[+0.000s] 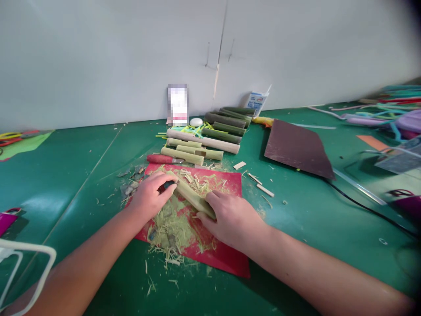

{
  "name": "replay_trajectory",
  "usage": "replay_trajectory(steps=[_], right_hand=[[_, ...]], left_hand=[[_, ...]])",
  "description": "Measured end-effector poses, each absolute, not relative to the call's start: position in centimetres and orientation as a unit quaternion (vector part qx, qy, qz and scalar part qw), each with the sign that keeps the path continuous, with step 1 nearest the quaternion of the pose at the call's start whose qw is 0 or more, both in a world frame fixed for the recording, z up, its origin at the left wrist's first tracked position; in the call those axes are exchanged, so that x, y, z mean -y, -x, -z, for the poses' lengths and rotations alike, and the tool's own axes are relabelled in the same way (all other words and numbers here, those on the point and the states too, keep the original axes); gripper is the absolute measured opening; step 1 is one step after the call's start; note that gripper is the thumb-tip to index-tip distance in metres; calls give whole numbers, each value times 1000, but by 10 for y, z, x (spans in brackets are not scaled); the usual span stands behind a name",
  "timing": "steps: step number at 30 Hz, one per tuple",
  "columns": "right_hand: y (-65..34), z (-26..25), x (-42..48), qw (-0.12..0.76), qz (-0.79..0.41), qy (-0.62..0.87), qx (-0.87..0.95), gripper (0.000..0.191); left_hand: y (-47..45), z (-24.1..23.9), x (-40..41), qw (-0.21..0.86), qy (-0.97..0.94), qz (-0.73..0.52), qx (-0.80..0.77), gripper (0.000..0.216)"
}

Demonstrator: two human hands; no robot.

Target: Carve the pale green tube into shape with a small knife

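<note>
A peeled, pale green bamboo tube (192,195) lies slantwise above a red sheet (230,259) strewn with green dust and shavings. My right hand (230,215) is wrapped round its near end. At the far end, my left hand (153,193) is closed, thumb and fingers round a small dark piece that touches the tube; what it is made of is mostly hidden. Just beyond the sheet rests a red-handled knife (164,159). Behind it are several peeled bamboo pieces (182,156), some with cut-out notches, and darker unpeeled bamboo tubes (225,119).
A phone (178,105) leans against the wall beside a white round object (196,122) and a drink carton (257,102). To the right lie a dark brown sheet (296,149), a black cable (368,204) and a clear strip (360,187). A white wire frame (42,249) stands at lower left.
</note>
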State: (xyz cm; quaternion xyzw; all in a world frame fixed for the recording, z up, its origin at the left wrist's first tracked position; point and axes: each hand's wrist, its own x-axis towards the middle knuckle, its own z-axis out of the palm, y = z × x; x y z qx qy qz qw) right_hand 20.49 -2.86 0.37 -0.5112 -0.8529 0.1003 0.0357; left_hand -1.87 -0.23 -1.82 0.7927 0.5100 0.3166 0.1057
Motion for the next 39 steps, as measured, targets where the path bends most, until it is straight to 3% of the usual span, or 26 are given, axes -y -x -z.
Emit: replay_trajectory(steps=[12,17,23,39], right_hand=[[-204,-7,29,28,-99,512,853,22],[-204,-7,30,33,-97,507,856,21],[-204,-5,30,42,-100,502,858,20],[-202,-2,32,55,-100,508,854,20]], left_hand=[[20,23,2,162,-750,-293,-570,20],[19,19,-2,93,-785,-337,-511,12],[21,19,-7,20,-799,-337,-497,16],[11,21,2,46,-825,-326,-460,17]])
